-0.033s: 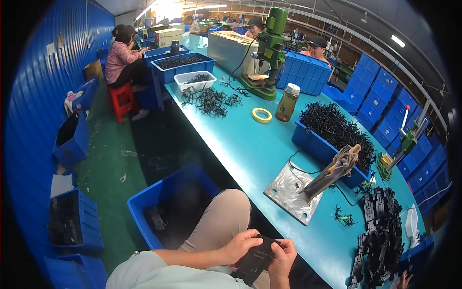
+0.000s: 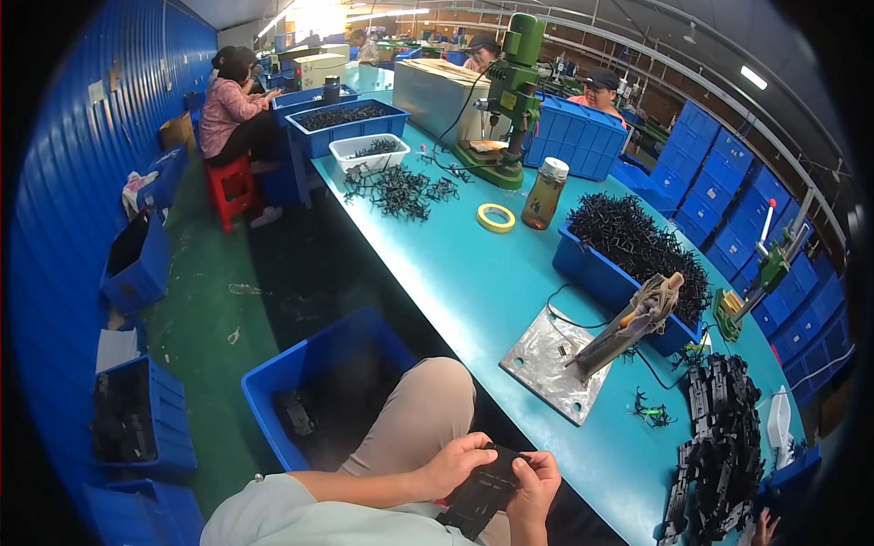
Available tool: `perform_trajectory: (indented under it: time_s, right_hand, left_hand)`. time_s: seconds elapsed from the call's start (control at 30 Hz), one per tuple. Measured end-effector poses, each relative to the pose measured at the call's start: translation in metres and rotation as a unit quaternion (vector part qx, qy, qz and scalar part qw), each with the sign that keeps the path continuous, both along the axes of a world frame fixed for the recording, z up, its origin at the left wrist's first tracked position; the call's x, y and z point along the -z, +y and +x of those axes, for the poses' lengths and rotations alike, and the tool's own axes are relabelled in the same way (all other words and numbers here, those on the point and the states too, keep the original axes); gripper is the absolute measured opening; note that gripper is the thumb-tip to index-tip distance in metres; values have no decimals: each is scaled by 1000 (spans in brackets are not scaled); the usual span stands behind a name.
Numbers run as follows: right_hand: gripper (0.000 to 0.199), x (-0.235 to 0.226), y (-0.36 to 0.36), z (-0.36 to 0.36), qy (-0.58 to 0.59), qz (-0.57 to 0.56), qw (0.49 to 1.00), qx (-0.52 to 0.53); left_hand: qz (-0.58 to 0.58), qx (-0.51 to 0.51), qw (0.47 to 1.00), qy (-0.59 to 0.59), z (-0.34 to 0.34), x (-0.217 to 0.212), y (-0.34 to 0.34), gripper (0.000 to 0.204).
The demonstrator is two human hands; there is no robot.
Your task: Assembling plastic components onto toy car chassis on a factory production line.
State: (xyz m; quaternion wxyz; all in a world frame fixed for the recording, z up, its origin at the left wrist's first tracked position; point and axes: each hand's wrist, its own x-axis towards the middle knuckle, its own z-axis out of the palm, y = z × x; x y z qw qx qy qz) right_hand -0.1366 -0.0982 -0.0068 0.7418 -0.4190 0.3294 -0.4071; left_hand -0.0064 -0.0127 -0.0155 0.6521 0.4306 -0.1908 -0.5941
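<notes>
Both hands grip the black plastic part (image 2: 482,491) btwn them, left hand (image 2: 452,466) closed on its upper-left end, right hand (image 2: 535,487) on its right (long axis slanting down-left), w/ bench (image 2: 473,273) beyond.

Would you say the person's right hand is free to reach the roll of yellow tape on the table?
Probably not as things stand: the right hand and left hand both grip a black plastic part over the lap, and the tape roll lies far up the table.

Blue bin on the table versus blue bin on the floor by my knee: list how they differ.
The table bin is heaped above its rim with black parts; the floor bin holds only a few at the bottom. The table bin looks narrower, the floor bin wider. Both are blue plastic and open-topped.
</notes>
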Motion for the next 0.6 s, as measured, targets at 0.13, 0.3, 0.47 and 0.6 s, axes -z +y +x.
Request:
perform_trajectory:
  time_s: [0.13, 0.3, 0.47, 0.6]
  right_hand:
    - [14, 7, 1, -1, -8, 5, 1000, -7]
    - [15, 7, 3, -1, -9, 2, 1000, -7]
    - [16, 5, 5, 1, 32, -58, 998, 16]
    - [33, -7, 7, 9, 149, -193, 968, 51]
  left_hand:
    - [7, -15, 1000, 21, -3, 3, 0, 12]
    - [-2, -28, 1000, 13, -5, 7, 1, 10]
    - [-24, -43, 998, -46, -7, 5, -1, 8]
    - [-28, -116, 986, -115, -2, -9, -3, 10]
